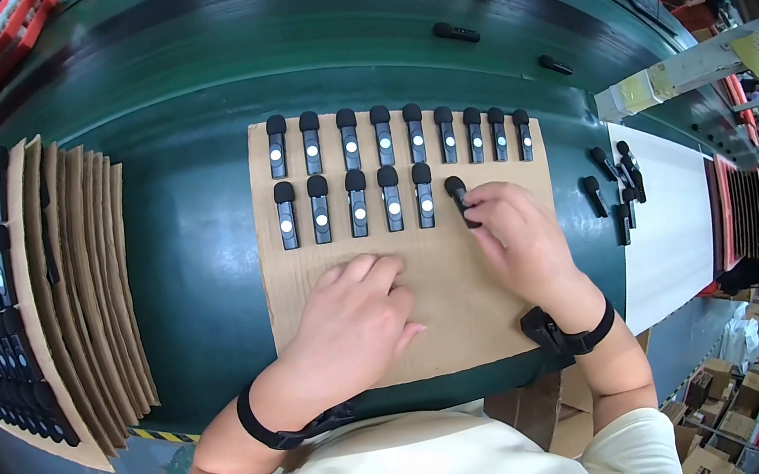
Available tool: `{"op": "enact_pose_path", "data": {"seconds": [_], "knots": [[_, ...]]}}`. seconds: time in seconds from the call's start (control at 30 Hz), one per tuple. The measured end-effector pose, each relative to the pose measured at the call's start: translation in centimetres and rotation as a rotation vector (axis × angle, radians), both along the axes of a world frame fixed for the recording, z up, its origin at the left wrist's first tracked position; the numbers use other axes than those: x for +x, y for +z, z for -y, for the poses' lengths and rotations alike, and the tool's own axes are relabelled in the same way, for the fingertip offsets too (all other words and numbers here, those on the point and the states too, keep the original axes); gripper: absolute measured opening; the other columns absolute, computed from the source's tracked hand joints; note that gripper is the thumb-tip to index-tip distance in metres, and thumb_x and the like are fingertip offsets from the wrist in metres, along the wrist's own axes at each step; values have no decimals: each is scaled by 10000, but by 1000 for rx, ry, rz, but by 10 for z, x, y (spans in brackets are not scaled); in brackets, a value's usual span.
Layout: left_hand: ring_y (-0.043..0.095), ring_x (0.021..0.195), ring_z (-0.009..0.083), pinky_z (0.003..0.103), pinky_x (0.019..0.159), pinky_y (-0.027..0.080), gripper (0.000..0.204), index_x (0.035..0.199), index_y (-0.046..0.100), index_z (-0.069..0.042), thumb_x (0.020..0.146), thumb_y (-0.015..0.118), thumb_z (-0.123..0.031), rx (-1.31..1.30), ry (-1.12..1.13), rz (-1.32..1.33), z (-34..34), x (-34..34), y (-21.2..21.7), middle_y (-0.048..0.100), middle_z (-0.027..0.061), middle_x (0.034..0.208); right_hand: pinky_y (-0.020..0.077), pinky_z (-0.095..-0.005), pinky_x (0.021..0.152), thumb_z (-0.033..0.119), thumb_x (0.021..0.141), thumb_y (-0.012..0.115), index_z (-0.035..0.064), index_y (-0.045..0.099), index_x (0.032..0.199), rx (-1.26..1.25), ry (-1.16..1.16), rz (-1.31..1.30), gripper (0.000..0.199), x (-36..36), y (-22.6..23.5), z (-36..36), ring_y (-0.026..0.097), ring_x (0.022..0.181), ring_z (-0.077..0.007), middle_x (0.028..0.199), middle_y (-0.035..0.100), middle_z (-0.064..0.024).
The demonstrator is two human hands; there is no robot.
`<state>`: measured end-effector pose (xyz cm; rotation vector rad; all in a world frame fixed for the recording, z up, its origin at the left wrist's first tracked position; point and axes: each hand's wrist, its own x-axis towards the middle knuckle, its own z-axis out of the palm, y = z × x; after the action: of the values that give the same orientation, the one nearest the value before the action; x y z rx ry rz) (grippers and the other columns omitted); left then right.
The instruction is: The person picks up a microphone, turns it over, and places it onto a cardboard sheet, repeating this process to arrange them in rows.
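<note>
Right hand [511, 233] pinches a black device [460, 199]; left hand [353, 317] rests flat, empty, on cardboard sheet [453, 315].
Advise seating it upright, level with its row.

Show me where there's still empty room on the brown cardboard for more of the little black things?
The cardboard sheet is bare along its near half, around the left hand, and in the second row right of the right hand, which holds a black device. The far row is packed. Green belt lies free left of the sheet.
</note>
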<state>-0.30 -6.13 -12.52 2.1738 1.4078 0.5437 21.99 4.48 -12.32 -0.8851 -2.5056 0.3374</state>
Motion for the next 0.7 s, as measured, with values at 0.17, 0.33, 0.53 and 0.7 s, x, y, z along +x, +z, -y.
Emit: {"op": "enact_pose_path", "data": {"seconds": [0.17,0.33,0.53,0.7], "knots": [[549,1077,243,378,918,450,252,939,692,-67,750,770,-214,-10,-13,-25,0,-2,2,587,65,1133,527,-393,790,-34,720,718,29,619,950,-37,46,114,257,-2,-3,8,620,950,-327,1053,612,-118],[545,1087,241,378,919,451,256,948,692,-66,750,769,-209,-21,-21,-19,0,-2,2,583,67,1144,524,-397,797,-11,735,719,37,622,948,-21,15,121,239,-4,-11,2,619,958,-324,1069,606,-117],[545,1089,242,379,922,450,254,951,690,-63,751,767,-200,-14,-27,-3,0,-1,2,579,70,1147,524,-392,811,-8,745,715,38,629,970,-20,-15,126,245,-5,-8,-5,618,963,-326,1074,607,-115],[546,1086,248,380,925,450,253,951,690,-62,750,767,-194,-44,-24,-15,-1,-2,4,574,74,1148,521,-364,827,-18,762,703,29,623,1026,-73,-13,75,279,5,15,-27,624,957,-310,1084,602,-126]]}}
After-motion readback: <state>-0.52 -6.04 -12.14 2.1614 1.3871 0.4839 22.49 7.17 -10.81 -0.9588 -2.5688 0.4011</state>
